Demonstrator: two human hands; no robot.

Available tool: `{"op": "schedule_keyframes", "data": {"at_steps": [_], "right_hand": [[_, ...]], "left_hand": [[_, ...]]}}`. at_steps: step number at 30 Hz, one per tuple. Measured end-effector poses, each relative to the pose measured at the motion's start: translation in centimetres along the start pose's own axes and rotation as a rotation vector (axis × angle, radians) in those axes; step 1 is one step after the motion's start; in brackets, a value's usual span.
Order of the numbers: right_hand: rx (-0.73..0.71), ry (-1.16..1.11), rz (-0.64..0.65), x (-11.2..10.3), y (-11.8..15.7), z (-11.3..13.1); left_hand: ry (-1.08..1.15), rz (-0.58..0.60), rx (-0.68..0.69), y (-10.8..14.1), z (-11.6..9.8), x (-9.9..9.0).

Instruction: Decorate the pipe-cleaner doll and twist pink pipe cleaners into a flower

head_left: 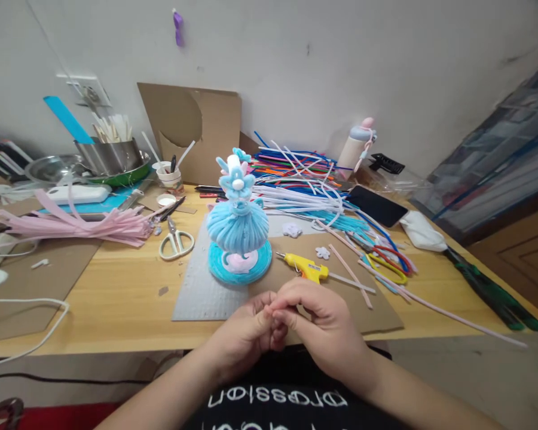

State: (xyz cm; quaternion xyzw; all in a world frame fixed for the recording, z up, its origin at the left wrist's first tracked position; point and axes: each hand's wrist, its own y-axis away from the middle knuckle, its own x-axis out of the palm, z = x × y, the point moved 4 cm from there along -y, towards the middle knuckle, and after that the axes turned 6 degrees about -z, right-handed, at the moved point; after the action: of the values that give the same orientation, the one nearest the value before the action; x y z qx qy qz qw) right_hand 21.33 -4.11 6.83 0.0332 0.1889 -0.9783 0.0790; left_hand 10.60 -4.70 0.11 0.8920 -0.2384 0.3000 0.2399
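My left hand (250, 330) and my right hand (319, 319) meet at the table's front edge, fingertips pinched together. Whatever they hold, if anything, is hidden by the fingers. Just beyond them a yellow glue gun (305, 267) lies on a cardboard sheet (287, 254), a glue stick poking from its back. To its left stands a light-blue pipe-cleaner figure (237, 226) with a pleated skirt and flowers, on a round turquoise base (215, 272). Two small white flower shapes, one a fuzzy flower (323, 253), lie near the glue gun.
White-handled scissors (176, 243) and a pink pipe-cleaner bundle (76, 224) lie left. Behind are piled coloured pipe cleaners (291, 197), a bottle (356, 149) and a black phone (376, 205). Yellow-handled scissors (388, 272) lie right. A white cord (49, 301) crosses the left edge.
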Motion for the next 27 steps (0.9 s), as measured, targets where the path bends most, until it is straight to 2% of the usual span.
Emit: {"op": "schedule_keyframes", "data": {"at_steps": [3,7,10,12,14,17,22,27], "right_hand": [[0.066,0.021,0.063,0.2,0.1,0.0],[0.273,-0.013,0.164,0.6,0.6,-0.9],[0.367,-0.089,0.051,0.3,0.7,-1.8],[0.367,-0.152,-0.073,-0.2,0.6,-2.2],[0.343,-0.194,-0.093,-0.3,0.6,-2.2],[0.311,-0.170,0.020,0.0,0.9,-2.2],[0.203,0.091,0.178,0.6,1.5,-2.4],[0.183,0.205,0.198,0.9,1.7,-3.1]], "left_hand": [[0.072,0.004,-0.047,0.4,0.0,-0.4],[0.104,0.057,-0.151,0.8,0.0,-0.2],[0.174,0.068,-0.201,0.6,-0.1,0.0],[0.241,0.055,-0.239,0.3,-0.1,0.2],[0.270,0.013,-0.271,-0.2,-0.2,0.5],[0.286,-0.105,-0.260,-1.0,-0.7,0.9],[0.454,-0.202,-0.214,-2.4,-1.4,1.8],[0.504,-0.335,-0.114,-4.0,-1.3,1.3]]}}
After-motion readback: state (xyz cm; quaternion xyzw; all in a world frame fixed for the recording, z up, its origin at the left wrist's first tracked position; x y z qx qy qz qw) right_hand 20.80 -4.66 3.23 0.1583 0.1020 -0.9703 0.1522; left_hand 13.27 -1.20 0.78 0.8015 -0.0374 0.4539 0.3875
